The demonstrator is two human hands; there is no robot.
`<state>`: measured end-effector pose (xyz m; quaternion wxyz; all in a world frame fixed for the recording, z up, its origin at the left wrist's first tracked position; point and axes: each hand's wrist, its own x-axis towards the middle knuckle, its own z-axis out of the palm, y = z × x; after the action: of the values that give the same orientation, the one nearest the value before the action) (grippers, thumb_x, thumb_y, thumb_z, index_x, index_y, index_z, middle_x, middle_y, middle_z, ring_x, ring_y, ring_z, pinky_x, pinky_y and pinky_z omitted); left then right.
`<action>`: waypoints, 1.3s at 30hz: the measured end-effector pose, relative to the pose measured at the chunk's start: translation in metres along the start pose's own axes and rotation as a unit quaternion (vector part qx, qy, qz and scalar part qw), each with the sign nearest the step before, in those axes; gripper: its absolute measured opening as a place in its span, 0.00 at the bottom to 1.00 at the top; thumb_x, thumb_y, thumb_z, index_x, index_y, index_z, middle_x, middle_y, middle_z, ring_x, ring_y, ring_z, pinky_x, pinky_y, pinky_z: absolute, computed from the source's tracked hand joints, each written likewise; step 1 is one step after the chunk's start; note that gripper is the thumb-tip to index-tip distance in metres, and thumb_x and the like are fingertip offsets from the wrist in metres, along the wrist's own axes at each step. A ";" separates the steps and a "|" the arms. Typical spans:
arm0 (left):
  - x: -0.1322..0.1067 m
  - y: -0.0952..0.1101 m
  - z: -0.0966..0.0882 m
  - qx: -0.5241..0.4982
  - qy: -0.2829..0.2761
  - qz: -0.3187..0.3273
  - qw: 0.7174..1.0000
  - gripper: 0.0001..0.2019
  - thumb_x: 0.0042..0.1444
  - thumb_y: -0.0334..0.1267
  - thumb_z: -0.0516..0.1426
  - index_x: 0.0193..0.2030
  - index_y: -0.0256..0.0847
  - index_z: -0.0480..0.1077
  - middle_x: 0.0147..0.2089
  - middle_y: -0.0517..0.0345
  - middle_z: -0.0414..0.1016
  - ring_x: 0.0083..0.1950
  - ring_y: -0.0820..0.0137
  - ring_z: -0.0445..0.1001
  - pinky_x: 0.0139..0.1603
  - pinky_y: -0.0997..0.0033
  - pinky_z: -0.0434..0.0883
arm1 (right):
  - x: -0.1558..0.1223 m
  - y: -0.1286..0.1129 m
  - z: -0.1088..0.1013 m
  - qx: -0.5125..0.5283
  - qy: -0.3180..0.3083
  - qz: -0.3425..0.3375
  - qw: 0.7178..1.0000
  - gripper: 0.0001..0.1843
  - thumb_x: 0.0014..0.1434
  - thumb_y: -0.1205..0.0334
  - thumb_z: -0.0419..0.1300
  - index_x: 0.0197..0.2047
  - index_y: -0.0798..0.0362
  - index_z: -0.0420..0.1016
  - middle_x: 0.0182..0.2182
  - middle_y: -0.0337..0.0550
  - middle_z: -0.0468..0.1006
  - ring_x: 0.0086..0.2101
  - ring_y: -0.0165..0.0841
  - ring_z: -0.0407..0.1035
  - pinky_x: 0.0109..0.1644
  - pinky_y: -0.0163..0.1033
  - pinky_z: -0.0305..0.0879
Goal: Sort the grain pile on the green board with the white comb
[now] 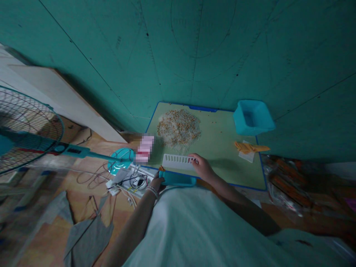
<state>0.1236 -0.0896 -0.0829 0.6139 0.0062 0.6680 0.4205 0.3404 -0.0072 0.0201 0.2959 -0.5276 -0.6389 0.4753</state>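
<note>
My right hand (202,167) grips the right end of a white slotted tray (178,161) lying on the near edge of a pale green board (222,148). My left hand (156,183) holds the left end of a teal tray (178,180) just below the board's front edge. A heap of mixed rice and brown grains (178,128) lies on the far left of the board. A teal square bowl (253,117) stands at the board's far right corner.
An orange cloth on a white scrap (248,148) lies at the board's right. A teal standing fan (30,133) with its round base (121,160) is at the left, beside a power strip and cables (133,181). Plastic-wrapped packets (289,185) lie at right. Grey cloth (83,230) covers the floor.
</note>
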 end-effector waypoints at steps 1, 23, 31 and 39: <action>0.001 0.000 0.000 -0.005 -0.002 0.003 1.000 0.23 0.32 0.22 0.53 0.39 0.41 0.69 0.20 0.64 0.69 0.20 0.73 0.68 0.24 0.74 0.66 | -0.001 0.000 0.000 0.000 0.000 0.003 1.000 0.17 0.51 0.71 0.48 0.41 0.52 0.73 0.39 0.43 0.78 0.38 0.32 0.71 0.46 0.37 0.65; -0.006 0.001 0.002 0.011 0.015 0.002 1.000 0.22 0.30 0.23 0.54 0.37 0.41 0.70 0.18 0.65 0.68 0.19 0.73 0.65 0.23 0.73 0.63 | 0.002 0.005 -0.004 -0.021 0.034 0.060 0.997 0.17 0.49 0.68 0.50 0.40 0.52 0.73 0.37 0.44 0.77 0.38 0.36 0.70 0.45 0.40 0.65; -0.004 0.000 0.002 0.005 0.010 0.000 1.000 0.24 0.31 0.23 0.55 0.41 0.39 0.69 0.18 0.65 0.68 0.18 0.73 0.66 0.22 0.74 0.63 | 0.004 0.006 -0.005 -0.008 0.024 0.087 0.996 0.17 0.48 0.69 0.50 0.41 0.52 0.73 0.38 0.43 0.78 0.38 0.35 0.70 0.45 0.40 0.65; 0.003 -0.003 -0.001 0.006 0.020 -0.006 1.000 0.22 0.31 0.23 0.57 0.38 0.40 0.69 0.19 0.64 0.70 0.19 0.74 0.67 0.23 0.74 0.64 | -0.008 -0.001 -0.006 -0.005 -0.007 0.057 0.998 0.17 0.51 0.67 0.50 0.42 0.51 0.73 0.38 0.42 0.78 0.37 0.33 0.71 0.45 0.38 0.66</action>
<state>0.1235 -0.0907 -0.0874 0.6032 -0.0025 0.6827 0.4125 0.3469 -0.0133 0.0245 0.2613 -0.5614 -0.6121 0.4919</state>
